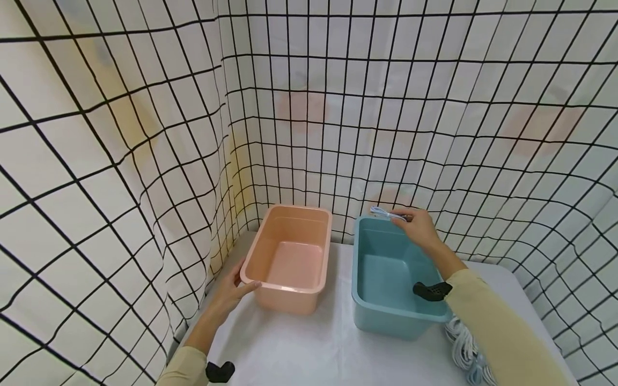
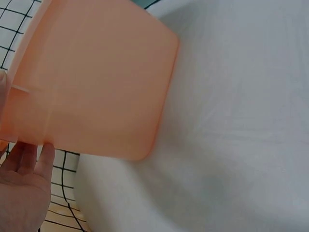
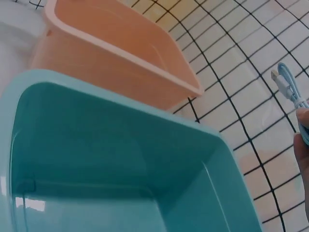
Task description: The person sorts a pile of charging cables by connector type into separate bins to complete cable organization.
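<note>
My right hand (image 1: 419, 229) pinches a bundled light-blue USB cable (image 1: 384, 213) above the far rim of the teal bin (image 1: 357, 268). A metal plug end shows on the cable (image 3: 286, 83) in the right wrist view, where only the fingertips of that hand appear at the right edge. My left hand (image 1: 229, 294) grips the near-left corner of the peach bin (image 1: 289, 299), thumb over the rim and fingers against the outside. In the left wrist view, the fingers (image 2: 44, 162) touch the bin's wall just under its lip. The visible insides of both bins hold nothing.
Several bundled white and pale-blue cables (image 1: 464, 343) lie on the white-covered table (image 1: 309, 354), right of the teal bin and partly behind the right sleeve. Black wire grid (image 1: 309, 145) backed by white sheeting encloses the table at the back and sides.
</note>
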`<move>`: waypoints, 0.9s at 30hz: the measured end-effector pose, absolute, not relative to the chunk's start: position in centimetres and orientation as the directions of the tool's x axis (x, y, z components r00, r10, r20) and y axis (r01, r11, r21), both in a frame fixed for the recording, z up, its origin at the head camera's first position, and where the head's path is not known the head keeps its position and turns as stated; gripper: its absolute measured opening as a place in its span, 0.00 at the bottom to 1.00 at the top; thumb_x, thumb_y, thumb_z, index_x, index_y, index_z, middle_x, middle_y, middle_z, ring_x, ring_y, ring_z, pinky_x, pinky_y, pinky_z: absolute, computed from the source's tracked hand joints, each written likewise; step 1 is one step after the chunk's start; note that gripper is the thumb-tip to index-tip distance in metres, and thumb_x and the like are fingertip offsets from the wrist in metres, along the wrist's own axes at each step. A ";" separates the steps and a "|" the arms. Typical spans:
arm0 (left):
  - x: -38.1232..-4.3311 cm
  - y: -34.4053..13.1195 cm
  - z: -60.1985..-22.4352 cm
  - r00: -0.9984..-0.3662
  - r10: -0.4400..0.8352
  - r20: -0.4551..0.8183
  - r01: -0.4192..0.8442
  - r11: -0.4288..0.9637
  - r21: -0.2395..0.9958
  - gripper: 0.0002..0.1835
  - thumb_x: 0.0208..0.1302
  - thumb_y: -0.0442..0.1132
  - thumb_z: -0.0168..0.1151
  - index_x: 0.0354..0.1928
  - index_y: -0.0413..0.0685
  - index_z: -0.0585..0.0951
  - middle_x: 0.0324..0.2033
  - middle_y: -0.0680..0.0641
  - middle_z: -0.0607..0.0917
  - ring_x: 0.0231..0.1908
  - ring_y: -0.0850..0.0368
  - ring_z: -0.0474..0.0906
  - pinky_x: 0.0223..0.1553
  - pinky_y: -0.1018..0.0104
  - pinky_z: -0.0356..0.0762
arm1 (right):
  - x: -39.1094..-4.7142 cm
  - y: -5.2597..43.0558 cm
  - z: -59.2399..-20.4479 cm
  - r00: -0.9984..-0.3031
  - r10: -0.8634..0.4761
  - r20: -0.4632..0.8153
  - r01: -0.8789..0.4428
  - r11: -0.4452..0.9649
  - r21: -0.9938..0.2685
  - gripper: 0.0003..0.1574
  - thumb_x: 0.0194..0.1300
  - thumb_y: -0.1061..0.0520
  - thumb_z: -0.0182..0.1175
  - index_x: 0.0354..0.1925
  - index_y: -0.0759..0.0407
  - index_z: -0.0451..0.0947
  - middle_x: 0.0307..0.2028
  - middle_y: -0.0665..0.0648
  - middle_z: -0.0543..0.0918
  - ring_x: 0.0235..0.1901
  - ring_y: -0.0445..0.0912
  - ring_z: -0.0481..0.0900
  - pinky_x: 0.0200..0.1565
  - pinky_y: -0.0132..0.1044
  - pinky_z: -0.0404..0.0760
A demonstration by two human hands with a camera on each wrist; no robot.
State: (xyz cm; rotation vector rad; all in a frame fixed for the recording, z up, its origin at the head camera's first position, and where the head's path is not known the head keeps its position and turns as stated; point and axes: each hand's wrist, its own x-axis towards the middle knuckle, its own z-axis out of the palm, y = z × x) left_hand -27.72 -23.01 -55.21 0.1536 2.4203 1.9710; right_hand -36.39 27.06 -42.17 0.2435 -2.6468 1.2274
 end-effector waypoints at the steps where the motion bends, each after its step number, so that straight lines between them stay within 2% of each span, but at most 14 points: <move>1: -27.7 -23.0 -55.2 -0.995 0.085 0.047 0.063 0.198 0.978 0.50 0.66 0.39 0.74 0.82 0.46 0.54 0.77 0.36 0.60 0.75 0.37 0.56 0.71 0.40 0.61 | -36.8 26.6 -42.1 -0.963 -0.065 0.263 -0.242 0.642 -0.727 0.21 0.76 0.55 0.62 0.61 0.64 0.82 0.58 0.69 0.81 0.50 0.61 0.81 0.43 0.50 0.82; 3: -27.8 -23.0 -55.2 -0.995 0.083 0.046 0.062 0.201 0.978 0.50 0.66 0.39 0.73 0.82 0.47 0.54 0.77 0.36 0.60 0.75 0.37 0.56 0.70 0.39 0.61 | -37.5 25.7 -42.1 -0.962 -0.079 0.261 -0.250 0.637 -0.729 0.20 0.76 0.56 0.63 0.61 0.63 0.83 0.52 0.68 0.84 0.37 0.56 0.80 0.33 0.43 0.78; 5: -27.8 -23.0 -55.2 -0.995 0.083 0.047 0.063 0.199 0.978 0.50 0.66 0.39 0.74 0.82 0.46 0.54 0.77 0.36 0.60 0.75 0.36 0.56 0.70 0.39 0.61 | -38.3 24.9 -42.1 -0.959 -0.100 0.265 -0.266 0.634 -0.726 0.20 0.75 0.57 0.63 0.61 0.63 0.83 0.47 0.66 0.85 0.27 0.51 0.74 0.26 0.38 0.72; 8: -27.7 -23.0 -55.2 -0.996 0.077 0.047 0.063 0.205 0.977 0.51 0.65 0.39 0.74 0.82 0.46 0.54 0.77 0.35 0.61 0.75 0.36 0.57 0.70 0.39 0.63 | -39.2 23.4 -42.0 -0.954 -0.129 0.269 -0.288 0.634 -0.718 0.19 0.75 0.58 0.64 0.60 0.63 0.83 0.44 0.65 0.85 0.21 0.48 0.66 0.22 0.37 0.66; 13: -27.7 -23.0 -55.2 -0.997 0.065 0.036 0.049 0.214 0.976 0.51 0.65 0.40 0.75 0.82 0.44 0.53 0.77 0.35 0.59 0.76 0.36 0.55 0.70 0.40 0.62 | -40.3 20.8 -41.6 -0.937 -0.178 0.301 -0.343 0.631 -0.695 0.17 0.73 0.60 0.65 0.57 0.63 0.85 0.45 0.64 0.85 0.24 0.47 0.70 0.24 0.37 0.69; 17: -27.5 -23.2 -55.0 -0.997 0.067 0.028 0.042 0.218 0.975 0.51 0.65 0.40 0.74 0.82 0.44 0.52 0.77 0.35 0.59 0.76 0.36 0.54 0.70 0.42 0.62 | -41.0 19.1 -41.3 -0.918 -0.224 0.327 -0.394 0.613 -0.685 0.15 0.72 0.62 0.66 0.55 0.64 0.86 0.41 0.63 0.85 0.25 0.48 0.71 0.26 0.37 0.71; 27: -27.9 -23.2 -55.4 -0.994 0.092 0.065 0.083 0.196 0.977 0.51 0.66 0.38 0.74 0.83 0.46 0.53 0.77 0.35 0.59 0.76 0.36 0.55 0.70 0.40 0.62 | -41.7 16.8 -41.5 -0.914 -0.240 0.326 -0.403 0.614 -0.679 0.14 0.72 0.62 0.66 0.54 0.62 0.87 0.47 0.62 0.84 0.29 0.48 0.72 0.28 0.37 0.71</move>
